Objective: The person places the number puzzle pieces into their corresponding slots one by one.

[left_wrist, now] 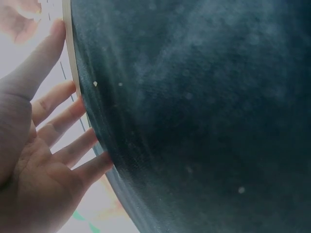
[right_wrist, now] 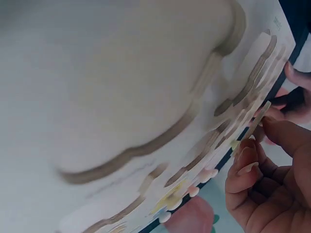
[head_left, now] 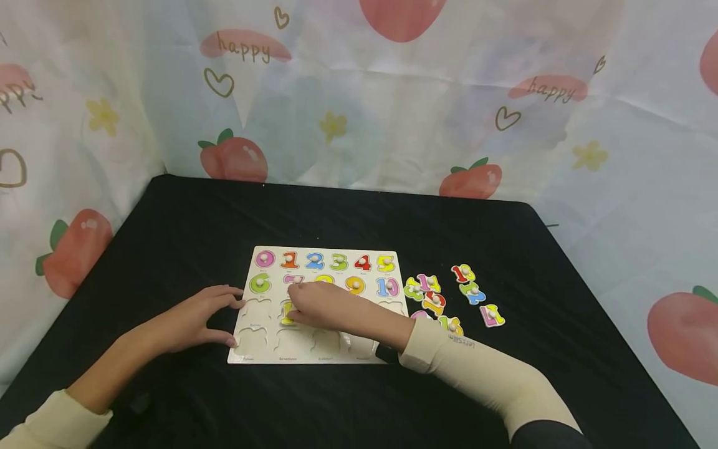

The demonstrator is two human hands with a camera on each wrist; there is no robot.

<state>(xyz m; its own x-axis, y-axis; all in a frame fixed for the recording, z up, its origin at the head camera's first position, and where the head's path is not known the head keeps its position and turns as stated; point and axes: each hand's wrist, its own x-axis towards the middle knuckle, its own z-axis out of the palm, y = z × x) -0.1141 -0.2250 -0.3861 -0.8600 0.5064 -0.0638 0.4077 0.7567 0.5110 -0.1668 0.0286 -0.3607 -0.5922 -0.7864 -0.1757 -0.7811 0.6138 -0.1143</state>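
Observation:
A white number puzzle board (head_left: pixel 308 340) lies on the black-covered table. My right hand (head_left: pixel 322 305) reaches across it, thumb and fingers pinching a yellow number puzzle piece (head_left: pixel 287 313) over the left part of the third row. Seen edge-on in the right wrist view, the piece (right_wrist: pixel 257 120) is tilted between thumb and fingertips; its full number is hidden. My left hand (head_left: pixel 187 318) lies at the board's left side, fingertips and thumb right at the edge. Knobbed numbers fill the top two rows, including a green 6 (head_left: pixel 260 284) just above the hands' work.
Right of the board lie several loose number pieces: a red-and-orange one (head_left: pixel 434 303), a green-and-blue one (head_left: pixel 472 293) and a pink-and-yellow one (head_left: pixel 492 315). My right forearm partly covers the nearest ones. Behind the table hangs a printed curtain (head_left: pixel 359 106).

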